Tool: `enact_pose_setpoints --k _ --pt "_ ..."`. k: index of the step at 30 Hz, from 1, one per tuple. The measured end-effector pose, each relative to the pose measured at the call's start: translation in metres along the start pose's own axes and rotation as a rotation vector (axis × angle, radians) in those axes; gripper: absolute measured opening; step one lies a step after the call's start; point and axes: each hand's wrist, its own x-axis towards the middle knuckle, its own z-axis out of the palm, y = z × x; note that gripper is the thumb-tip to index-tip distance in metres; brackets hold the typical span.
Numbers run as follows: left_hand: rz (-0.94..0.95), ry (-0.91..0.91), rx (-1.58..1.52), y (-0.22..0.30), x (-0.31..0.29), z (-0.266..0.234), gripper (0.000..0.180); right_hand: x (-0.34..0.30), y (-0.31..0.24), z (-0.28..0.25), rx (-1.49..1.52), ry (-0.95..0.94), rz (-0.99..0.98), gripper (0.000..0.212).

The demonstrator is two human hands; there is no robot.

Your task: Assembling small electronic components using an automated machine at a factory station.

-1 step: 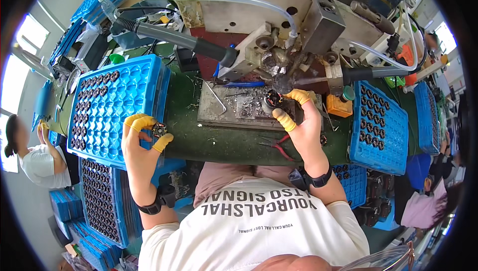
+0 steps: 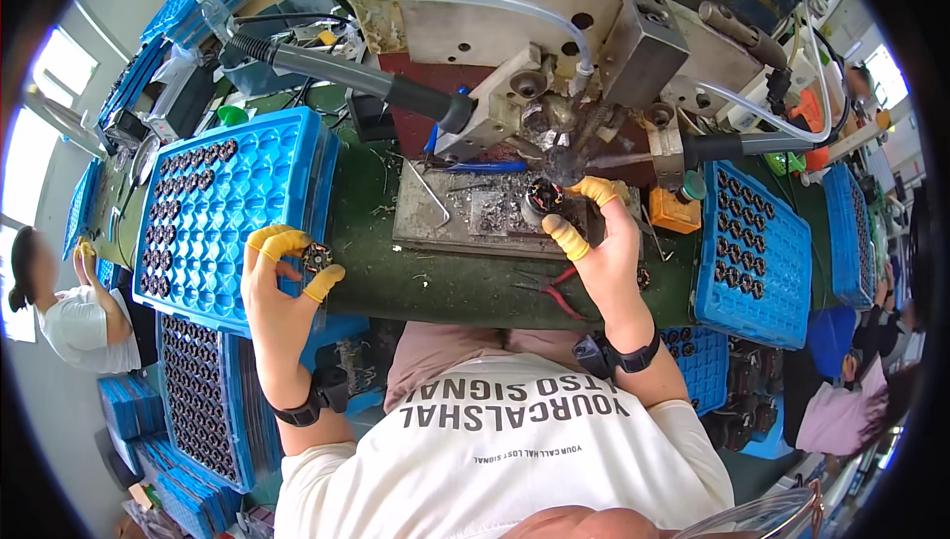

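My left hand (image 2: 287, 270), in yellow finger cots, pinches a small round motor stator (image 2: 317, 259) above the front right edge of a blue tray (image 2: 267, 193). More stators fill the left part of that tray. The yellow-cotted thumb and finger of my right hand (image 2: 594, 227) close round another dark stator (image 2: 543, 196). It sits at a round fixture on the metal base plate (image 2: 426, 227), just under the tips of the machine's two slanted arms. Its lower side is partly hidden.
Red-handled pliers (image 2: 559, 294) lie in front of the plate, and a hex key (image 2: 430, 193) rests on it. To the right are a yellow box (image 2: 674, 210) and another blue tray (image 2: 757, 292) holding stators. Stacked trays (image 2: 237, 410) stand lower left. A person (image 2: 84, 311) works at the far left.
Both my hands and the stators hold their places. At the far left, the blue tray near the other person has shifted in angle.
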Motion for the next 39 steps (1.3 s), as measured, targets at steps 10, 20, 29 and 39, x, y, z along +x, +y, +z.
enact_pose_setpoints --k 10,20,29,39 --pt "-0.038 0.02 -0.003 0.002 0.002 0.003 0.042 0.006 0.007 -0.008 0.3 -0.002 0.1 0.044" --pt "0.033 0.006 0.015 0.023 0.01 0.017 0.042 -0.011 -0.006 -0.042 0.713 -0.049 0.212 0.047" --pt "0.24 -0.179 -0.355 0.086 0.045 0.123 0.045 -0.024 -0.035 -0.06 -0.145 0.116 -0.21 0.042" --pt "-0.015 -0.314 -0.608 0.087 0.052 0.164 0.055 -0.024 -0.032 -0.075 -0.363 0.109 -0.303 0.047"
